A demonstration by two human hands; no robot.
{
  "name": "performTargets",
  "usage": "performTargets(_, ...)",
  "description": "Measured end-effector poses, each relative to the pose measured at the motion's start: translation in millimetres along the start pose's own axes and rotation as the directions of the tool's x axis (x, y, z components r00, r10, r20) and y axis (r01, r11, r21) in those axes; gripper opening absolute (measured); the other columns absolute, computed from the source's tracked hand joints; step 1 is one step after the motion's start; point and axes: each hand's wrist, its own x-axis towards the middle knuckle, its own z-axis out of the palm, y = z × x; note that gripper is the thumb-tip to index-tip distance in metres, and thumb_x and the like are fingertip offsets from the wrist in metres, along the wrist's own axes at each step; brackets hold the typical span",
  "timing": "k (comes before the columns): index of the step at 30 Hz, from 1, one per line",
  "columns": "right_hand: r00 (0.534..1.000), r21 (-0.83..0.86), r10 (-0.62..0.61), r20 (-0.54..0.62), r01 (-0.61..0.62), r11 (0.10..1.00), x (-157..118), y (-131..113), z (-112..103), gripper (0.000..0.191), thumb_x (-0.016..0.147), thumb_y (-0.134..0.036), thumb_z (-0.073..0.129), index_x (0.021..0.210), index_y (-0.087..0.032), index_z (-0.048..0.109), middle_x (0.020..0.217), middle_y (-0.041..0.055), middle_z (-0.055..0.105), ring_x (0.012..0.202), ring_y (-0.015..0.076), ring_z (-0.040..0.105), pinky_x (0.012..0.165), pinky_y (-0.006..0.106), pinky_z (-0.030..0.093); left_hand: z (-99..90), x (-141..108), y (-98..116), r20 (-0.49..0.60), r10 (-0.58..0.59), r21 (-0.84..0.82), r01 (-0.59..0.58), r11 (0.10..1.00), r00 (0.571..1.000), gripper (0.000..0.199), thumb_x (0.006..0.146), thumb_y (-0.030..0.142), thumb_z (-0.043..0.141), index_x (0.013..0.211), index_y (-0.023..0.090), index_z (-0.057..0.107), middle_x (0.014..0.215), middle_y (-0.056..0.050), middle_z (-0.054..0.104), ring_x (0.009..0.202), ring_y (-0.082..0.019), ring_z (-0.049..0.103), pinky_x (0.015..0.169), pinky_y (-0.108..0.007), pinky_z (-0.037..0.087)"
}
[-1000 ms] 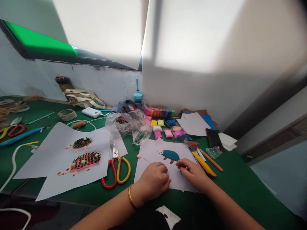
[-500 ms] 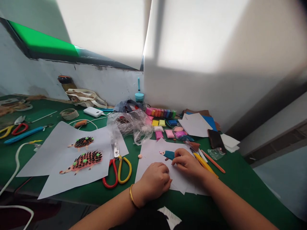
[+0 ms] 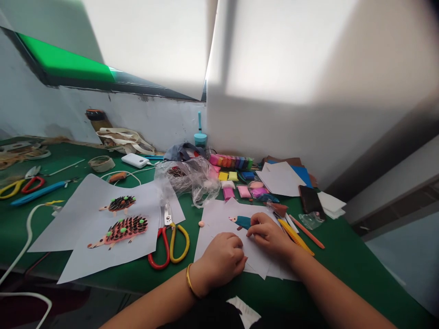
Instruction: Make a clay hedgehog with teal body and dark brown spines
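A small clay animal with a blue body and a pale pink face lies on white paper. My right hand is at its right end, thumb and fingers pinched together at the paper. Whatever sits between those fingertips is too small or hidden to make out. My left hand, below a gold bangle, rests on the near part of the paper with its fingers curled under. Its palm is hidden from me. A small ball of peach clay lies at the paper's left side.
Scissors with red and yellow handles lie left of the paper. Beyond them, two clay hedgehogs are on white sheets. Clay packets and a plastic bag stand behind. A yellow cutter and an orange stick lie right.
The whole view has shifted slightly, so things appear a little further right. Both hands keep nearly the same pose and place on the paper.
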Motion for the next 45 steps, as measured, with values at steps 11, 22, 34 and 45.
performTargets(11,1.0,0.026,0.021,-0.02,-0.02,0.999,-2.7,0.9,3.4,0.032,0.076,-0.001,0.058,0.086,-0.026,0.075,0.097,0.005,0.055,0.094,0.02,0.055,0.085,0.036,0.047,3.5,-2.1,-1.5,-0.016,0.001,0.007,-0.001,1.0,1.0,0.015,0.085,0.022,0.059,0.073,0.017,0.066,0.087,-0.004,0.065,0.084,-0.019,0.058,0.081,-0.034,0.048)
performTargets(22,0.998,-0.073,-0.064,-0.014,0.063,0.995,-7.8,4.3,5.5,0.038,0.074,-0.003,0.059,0.096,-0.029,0.076,0.098,0.0054,0.058,0.093,0.0213,0.055,0.082,0.038,0.046,2.3,-2.2,-1.7,-0.002,0.008,0.01,-0.008,1.0,1.0,0.016,0.085,0.022,0.058,0.073,0.017,0.068,0.088,-0.005,0.065,0.086,-0.019,0.058,0.082,-0.034,0.047)
performTargets(34,0.994,-0.054,-0.079,-0.073,0.075,0.996,-10.5,9.2,6.3,0.039,0.074,-0.003,0.057,0.095,-0.029,0.076,0.093,0.0042,0.057,0.089,0.0199,0.057,0.079,0.036,0.047,-0.3,-1.2,-1.0,0.0,0.007,0.013,-0.007,1.0,1.0,0.019,0.086,0.022,0.058,0.07,0.017,0.066,0.087,-0.005,0.064,0.085,-0.019,0.058,0.08,-0.034,0.047)
performTargets(45,0.997,-0.114,-0.079,-0.02,0.077,0.991,-16.7,-1.7,3.4,0.034,0.077,-0.007,0.058,0.097,-0.029,0.075,0.096,0.0052,0.058,0.092,0.021,0.055,0.081,0.038,0.045,4.0,-2.8,-2.7,-0.009,0.014,0.017,-0.013,1.0,1.0,0.018,0.087,0.023,0.057,0.072,0.017,0.067,0.087,-0.006,0.064,0.085,-0.019,0.058,0.08,-0.034,0.046)
